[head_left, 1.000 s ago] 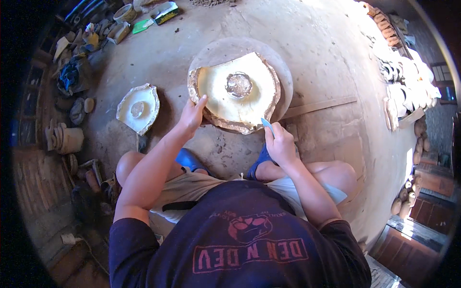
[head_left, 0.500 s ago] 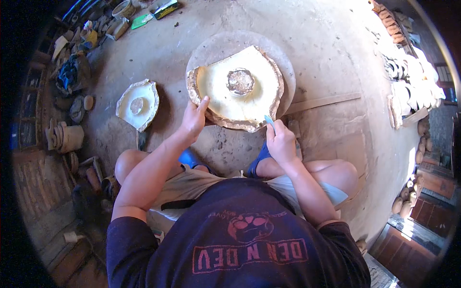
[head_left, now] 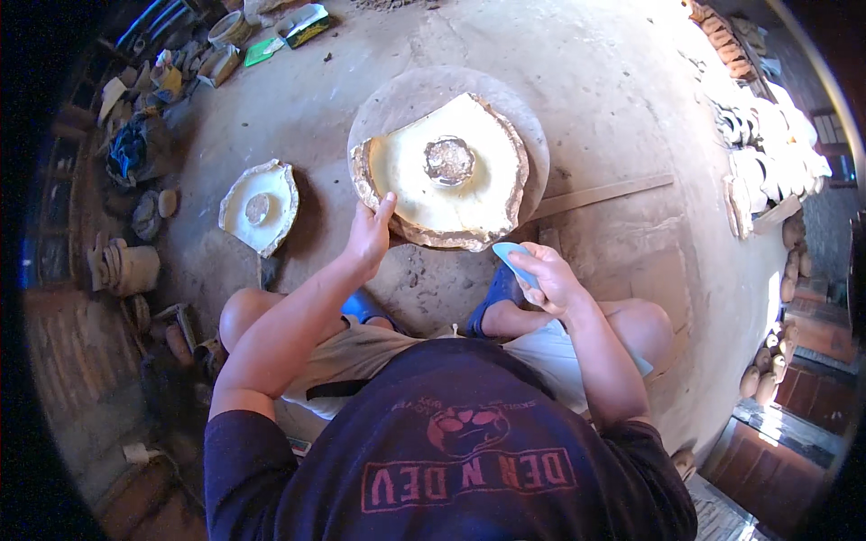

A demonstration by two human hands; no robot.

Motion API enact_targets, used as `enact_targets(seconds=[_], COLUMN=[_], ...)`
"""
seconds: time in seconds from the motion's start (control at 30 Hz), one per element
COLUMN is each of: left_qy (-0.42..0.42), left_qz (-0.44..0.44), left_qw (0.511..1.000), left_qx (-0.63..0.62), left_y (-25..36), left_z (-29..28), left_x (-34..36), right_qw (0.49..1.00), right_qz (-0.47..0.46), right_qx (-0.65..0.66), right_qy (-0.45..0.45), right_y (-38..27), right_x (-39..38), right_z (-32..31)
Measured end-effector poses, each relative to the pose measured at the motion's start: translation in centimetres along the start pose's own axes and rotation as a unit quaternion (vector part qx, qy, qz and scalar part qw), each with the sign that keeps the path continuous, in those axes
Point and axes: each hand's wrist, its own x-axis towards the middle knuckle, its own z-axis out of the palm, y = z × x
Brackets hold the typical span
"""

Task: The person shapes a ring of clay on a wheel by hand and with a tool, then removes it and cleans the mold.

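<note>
A large plaster mould (head_left: 410,194), cream-white inside with a rough brown rim and a round lump in its middle, rests on a round grey disc (head_left: 532,135). My left hand (head_left: 369,238) grips its near left rim, thumb on top; the other fingers are mostly hidden beneath. In my right hand (head_left: 552,278) is a thin light-blue scraper (head_left: 511,252), pinched between thumb and fingers. The scraper is just off the mould's near right edge, apart from it. To the left, a smaller white mould (head_left: 281,203) of similar shape sits on the floor.
A wooden strip (head_left: 604,196) lies right of the disc. Clutter lines the left side, including a stack of curved pieces (head_left: 135,266) and a blue bag (head_left: 126,149). A green tray (head_left: 262,51) lies at the far left. White pieces (head_left: 762,167) are stacked at the right.
My right hand has drawn the scraper off the mould's near right rim, toward me and slightly right, turning its flat face up. My left hand keeps its hold on the rim.
</note>
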Motion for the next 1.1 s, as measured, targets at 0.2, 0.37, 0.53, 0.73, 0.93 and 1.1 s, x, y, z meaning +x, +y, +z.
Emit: enact_targets(seconds=[0.2, 0.37, 0.53, 0.73, 0.93, 1.1], left_qy=[0.009, -0.014, -0.016, -0.013, -0.019, -0.027], left_qz=[-0.206, -0.144, -0.138, -0.138, -0.123, -0.084], left_qw=[0.978, 0.989, 0.99, 0.99, 0.992, 0.996], left_qx=[-0.009, 0.01, -0.001, -0.002, -0.02, -0.033], left_y=[6.9, 4.5, 3.7, 3.2, 2.8, 0.8], left_z=[0.8, -0.6, 0.2, -0.1, -0.6, -0.7], left_x=[-0.3, 1.3, 0.4, 0.4, 0.5, 0.6], right_qw=[0.959, 0.927, 0.882, 0.92, 0.945, 0.923], right_qz=[-0.145, -0.155, -0.192, -0.14, -0.175, -0.161], right_qx=[-0.111, -0.194, -0.36, -0.334, -0.236, -0.23], right_qy=[0.216, 0.281, 0.237, 0.15, 0.146, 0.262], right_y=[0.6, 1.7, -0.2, -2.2, -1.2, 1.9], right_x=[0.9, 3.6, 3.6, 2.0, 2.1, 2.4], right_z=[1.4, 1.3, 0.4, -0.8, -0.8, 0.8])
